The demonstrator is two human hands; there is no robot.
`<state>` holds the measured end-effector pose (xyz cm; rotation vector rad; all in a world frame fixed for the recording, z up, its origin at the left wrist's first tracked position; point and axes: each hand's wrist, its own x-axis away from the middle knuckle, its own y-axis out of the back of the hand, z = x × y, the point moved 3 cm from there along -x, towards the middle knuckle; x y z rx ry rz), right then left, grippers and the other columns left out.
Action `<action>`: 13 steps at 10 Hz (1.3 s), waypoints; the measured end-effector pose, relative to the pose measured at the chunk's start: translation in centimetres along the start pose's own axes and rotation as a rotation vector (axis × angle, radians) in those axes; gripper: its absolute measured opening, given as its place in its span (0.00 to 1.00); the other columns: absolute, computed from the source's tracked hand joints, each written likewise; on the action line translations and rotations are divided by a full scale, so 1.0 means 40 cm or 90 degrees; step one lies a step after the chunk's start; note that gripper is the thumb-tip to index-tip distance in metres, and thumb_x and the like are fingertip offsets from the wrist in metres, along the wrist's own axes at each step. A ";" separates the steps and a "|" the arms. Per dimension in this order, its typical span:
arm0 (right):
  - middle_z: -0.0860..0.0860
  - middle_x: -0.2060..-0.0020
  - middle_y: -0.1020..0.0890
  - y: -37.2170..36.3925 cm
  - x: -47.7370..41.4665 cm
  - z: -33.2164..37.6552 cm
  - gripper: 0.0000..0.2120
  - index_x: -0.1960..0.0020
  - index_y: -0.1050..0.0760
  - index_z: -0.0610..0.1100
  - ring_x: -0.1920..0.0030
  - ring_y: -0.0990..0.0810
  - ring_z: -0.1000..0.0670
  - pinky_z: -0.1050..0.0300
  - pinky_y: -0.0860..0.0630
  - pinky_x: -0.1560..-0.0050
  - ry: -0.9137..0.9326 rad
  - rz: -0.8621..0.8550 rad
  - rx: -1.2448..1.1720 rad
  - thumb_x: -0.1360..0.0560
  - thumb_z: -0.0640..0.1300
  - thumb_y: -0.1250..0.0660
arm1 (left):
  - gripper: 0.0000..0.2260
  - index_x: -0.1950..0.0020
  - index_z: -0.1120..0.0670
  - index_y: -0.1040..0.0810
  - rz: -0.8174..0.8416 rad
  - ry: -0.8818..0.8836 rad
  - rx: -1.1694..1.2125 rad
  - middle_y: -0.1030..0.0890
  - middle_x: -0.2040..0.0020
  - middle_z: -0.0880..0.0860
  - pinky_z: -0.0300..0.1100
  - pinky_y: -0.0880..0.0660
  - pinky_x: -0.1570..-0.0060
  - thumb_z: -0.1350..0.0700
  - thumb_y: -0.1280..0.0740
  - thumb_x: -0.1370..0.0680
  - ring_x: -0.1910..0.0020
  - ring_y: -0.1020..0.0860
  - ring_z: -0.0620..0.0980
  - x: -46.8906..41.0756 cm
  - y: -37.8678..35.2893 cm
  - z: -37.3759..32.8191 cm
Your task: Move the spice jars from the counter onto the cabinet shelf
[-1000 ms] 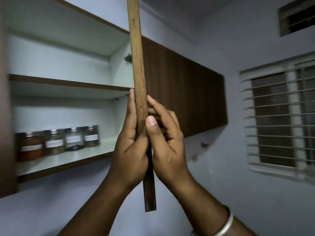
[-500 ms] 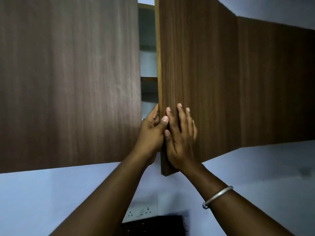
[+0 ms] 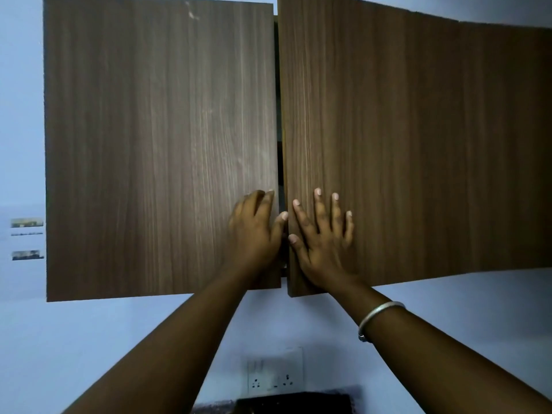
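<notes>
You are pressing both cabinet doors toward shut, which reads as the closing step of the job: your left hand [image 3: 255, 231] is lying on the left door [image 3: 161, 144] at its inner edge, fingers curled against the wood and thumb reaching into the gap, while your right hand [image 3: 321, 234] is lying flat on the right door [image 3: 403, 144], fingers spread, its grip wide apart and closed on nothing. Neither hand is carrying a jar. The right door is sitting slightly proud of the left, and a thin dark slit is showing between them, so the cabinet is not fully shut yet. The spice jars and the shelf are hidden behind the doors, and the counter is out of view, so you cannot confirm from here that every jar is in; judging by your empty hands, little seems left. Below, a wall socket [image 3: 274, 380] and a dark object [image 3: 295, 403] are sitting well clear. Your left thumb is the one thing standing in the closing gap.
</notes>
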<state>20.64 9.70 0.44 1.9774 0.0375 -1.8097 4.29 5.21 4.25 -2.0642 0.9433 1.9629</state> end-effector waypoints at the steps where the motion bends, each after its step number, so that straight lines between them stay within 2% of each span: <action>1: 0.48 0.15 0.54 -0.033 -0.021 -0.017 0.32 0.17 0.53 0.60 0.16 0.55 0.38 0.30 0.52 0.23 0.015 0.005 0.020 0.18 0.68 0.56 | 0.33 0.16 0.49 0.45 0.027 -0.050 -0.178 0.46 0.15 0.53 0.60 0.49 0.20 0.35 0.52 0.17 0.16 0.52 0.57 0.002 -0.010 0.086; 2: 0.48 0.15 0.55 -0.060 -0.037 -0.025 0.34 0.17 0.54 0.61 0.16 0.56 0.38 0.30 0.53 0.23 0.021 0.005 0.033 0.19 0.70 0.56 | 0.35 0.15 0.49 0.50 0.033 -0.109 -0.282 0.52 0.14 0.52 0.62 0.52 0.20 0.32 0.56 0.18 0.16 0.57 0.58 0.009 -0.032 0.160; 3: 0.48 0.15 0.55 -0.085 -0.045 -0.026 0.34 0.17 0.54 0.60 0.16 0.57 0.39 0.30 0.54 0.23 0.021 -0.003 0.042 0.20 0.70 0.55 | 0.37 0.15 0.48 0.53 0.030 -0.130 -0.310 0.54 0.14 0.53 0.64 0.54 0.20 0.30 0.56 0.19 0.16 0.57 0.59 0.007 -0.058 0.188; 5: 0.48 0.15 0.55 -0.123 -0.054 -0.029 0.34 0.17 0.54 0.60 0.16 0.57 0.38 0.28 0.51 0.23 0.024 -0.002 0.053 0.20 0.70 0.55 | 0.39 0.15 0.49 0.51 -0.011 -0.159 -0.352 0.54 0.14 0.54 0.65 0.55 0.20 0.28 0.54 0.20 0.16 0.56 0.61 0.014 -0.093 0.211; 8: 0.47 0.15 0.54 -0.139 -0.053 -0.035 0.35 0.16 0.53 0.59 0.16 0.56 0.38 0.29 0.52 0.22 0.032 -0.042 0.065 0.20 0.70 0.53 | 0.42 0.15 0.50 0.50 -0.074 -0.181 -0.371 0.53 0.14 0.56 0.64 0.59 0.20 0.27 0.50 0.22 0.16 0.56 0.63 0.005 -0.127 0.238; 10: 0.47 0.15 0.53 -0.121 -0.054 -0.027 0.34 0.17 0.52 0.59 0.16 0.55 0.37 0.28 0.51 0.23 0.027 -0.002 0.072 0.20 0.70 0.54 | 0.42 0.15 0.49 0.50 -0.060 -0.181 -0.376 0.52 0.14 0.54 0.64 0.57 0.20 0.26 0.49 0.22 0.16 0.55 0.62 0.004 -0.121 0.234; 12: 0.48 0.16 0.51 -0.026 -0.057 -0.003 0.35 0.17 0.50 0.61 0.16 0.54 0.39 0.30 0.51 0.22 0.005 0.098 0.027 0.21 0.71 0.51 | 0.40 0.15 0.45 0.51 0.063 -0.140 -0.316 0.52 0.14 0.52 0.64 0.53 0.20 0.25 0.55 0.22 0.16 0.55 0.58 0.011 -0.034 0.179; 13: 0.48 0.16 0.52 0.053 -0.063 0.006 0.37 0.17 0.51 0.59 0.16 0.54 0.41 0.31 0.53 0.21 -0.001 0.067 -0.017 0.21 0.71 0.49 | 0.40 0.15 0.47 0.50 0.041 -0.107 -0.230 0.48 0.14 0.51 0.60 0.51 0.19 0.26 0.55 0.21 0.16 0.52 0.55 0.016 0.042 0.134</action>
